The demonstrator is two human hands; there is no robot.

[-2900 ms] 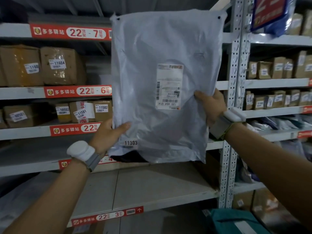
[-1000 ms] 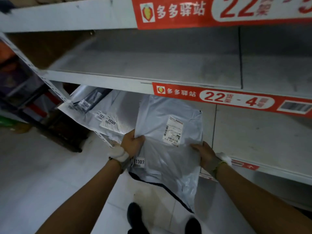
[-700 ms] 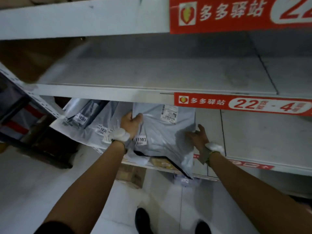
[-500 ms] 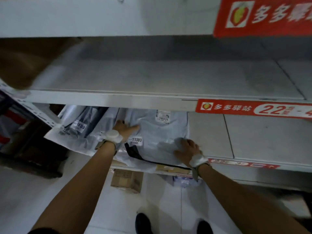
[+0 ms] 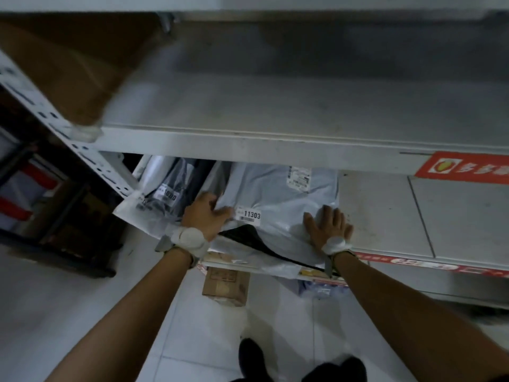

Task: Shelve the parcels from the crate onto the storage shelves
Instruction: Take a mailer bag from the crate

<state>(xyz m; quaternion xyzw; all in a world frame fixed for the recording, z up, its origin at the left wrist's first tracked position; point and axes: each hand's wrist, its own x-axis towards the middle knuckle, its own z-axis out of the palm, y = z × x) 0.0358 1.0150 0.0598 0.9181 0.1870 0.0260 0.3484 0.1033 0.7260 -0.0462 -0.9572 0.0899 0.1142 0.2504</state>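
L hand [image 5: 205, 216] & R hand [image 5: 327, 227] flat, grip open, pressing parcel 11303 [image 5: 275, 194] onto shelf [image 5: 385, 210]. Risk: slick, overhangs in front; may slide off on release.

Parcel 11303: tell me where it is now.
Head view, left of centre: parcel 11303 lies flat on the lower shelf, right of the bag tagged 10370, with the left hand and right hand resting on it.
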